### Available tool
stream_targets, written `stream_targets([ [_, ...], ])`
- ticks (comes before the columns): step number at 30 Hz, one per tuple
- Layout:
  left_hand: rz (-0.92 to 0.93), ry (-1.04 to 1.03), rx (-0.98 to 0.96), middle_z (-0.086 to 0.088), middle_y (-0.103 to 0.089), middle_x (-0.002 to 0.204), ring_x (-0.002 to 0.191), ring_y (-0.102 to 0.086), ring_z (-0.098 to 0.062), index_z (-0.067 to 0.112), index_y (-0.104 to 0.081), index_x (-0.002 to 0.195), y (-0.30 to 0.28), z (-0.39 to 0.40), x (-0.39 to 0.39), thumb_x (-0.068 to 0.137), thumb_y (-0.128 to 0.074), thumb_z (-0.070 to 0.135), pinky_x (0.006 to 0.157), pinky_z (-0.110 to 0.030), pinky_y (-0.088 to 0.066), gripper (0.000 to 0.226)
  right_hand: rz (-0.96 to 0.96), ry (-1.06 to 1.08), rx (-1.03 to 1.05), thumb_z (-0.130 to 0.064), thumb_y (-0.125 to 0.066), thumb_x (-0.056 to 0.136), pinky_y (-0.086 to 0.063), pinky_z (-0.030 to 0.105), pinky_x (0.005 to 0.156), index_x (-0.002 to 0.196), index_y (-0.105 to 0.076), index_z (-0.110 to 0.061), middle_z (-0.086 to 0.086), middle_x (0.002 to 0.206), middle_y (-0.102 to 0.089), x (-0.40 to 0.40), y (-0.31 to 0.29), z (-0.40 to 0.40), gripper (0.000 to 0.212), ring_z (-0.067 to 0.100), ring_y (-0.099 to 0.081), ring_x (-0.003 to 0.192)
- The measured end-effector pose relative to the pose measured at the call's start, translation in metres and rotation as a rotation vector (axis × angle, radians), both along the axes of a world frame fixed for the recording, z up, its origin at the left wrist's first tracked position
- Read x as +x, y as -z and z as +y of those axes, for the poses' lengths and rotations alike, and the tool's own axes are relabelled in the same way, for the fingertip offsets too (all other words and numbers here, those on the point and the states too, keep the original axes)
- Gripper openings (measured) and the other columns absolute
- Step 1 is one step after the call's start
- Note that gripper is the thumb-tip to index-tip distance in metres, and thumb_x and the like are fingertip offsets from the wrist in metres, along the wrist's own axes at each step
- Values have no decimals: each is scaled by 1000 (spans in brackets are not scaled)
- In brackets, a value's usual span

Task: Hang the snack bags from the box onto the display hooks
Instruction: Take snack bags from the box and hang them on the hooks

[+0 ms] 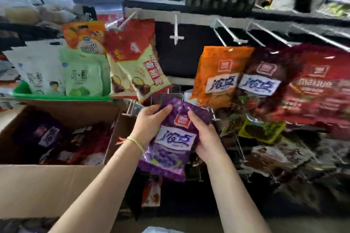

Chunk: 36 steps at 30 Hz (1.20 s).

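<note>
A purple snack bag [170, 145] is held upright in front of the display rack by both hands. My left hand [149, 121] grips its top left corner, thumb over the front. Its right edge is gripped by my right hand [206, 136]. To the left, the open cardboard box [56, 181] holds more purple and red bags [49, 136]. A bare white display hook [176, 32] sticks out above the held bag. Orange [217, 77], dark brown [259, 81] and red [318, 89] bags hang on hooks to the right.
A red and green bag [136, 58] hangs on a hook at upper left. A green basket [20, 92] behind the box holds white and green packets. Several bare wire hooks [265, 32] jut out at upper right. Lower hooks carry more dark packets [263, 130].
</note>
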<state>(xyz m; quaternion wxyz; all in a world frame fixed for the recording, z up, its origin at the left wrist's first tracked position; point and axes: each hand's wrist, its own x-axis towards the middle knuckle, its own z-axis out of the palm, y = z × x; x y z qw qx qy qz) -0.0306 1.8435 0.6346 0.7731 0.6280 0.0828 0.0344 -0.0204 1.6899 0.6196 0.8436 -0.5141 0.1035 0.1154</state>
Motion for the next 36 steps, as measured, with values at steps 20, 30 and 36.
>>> stream_targets([
  [20, -236, -12, 331, -6, -77, 95, 94, -72, -30, 16, -72, 94, -83, -198, 74, 85, -70, 47, 87, -55, -56, 32, -376, 407, -298, -23, -83, 78, -61, 43, 81, 73, -71, -20, -2, 77, -74, 94, -130, -189, 14, 21, -74, 79],
  [30, -213, -123, 520, 1, -75, 86, 85, -71, -21, 19, -71, 89, -69, -206, 83, 89, -69, 44, 82, -49, -57, 25, -438, 458, -484, -24, -81, 81, -57, 29, 65, 69, -66, -22, -5, 71, -70, 102, -122, -193, 19, 14, -69, 68],
  [36, -478, -571, 962, 1, -61, 86, 84, -56, -20, 12, -64, 88, -63, -198, 75, 89, -65, 36, 73, -31, -44, 24, -872, 900, -994, -19, -73, 84, -48, 22, 82, 116, -55, -5, 8, 109, -60, 92, -107, -192, 40, 18, -60, 97],
])
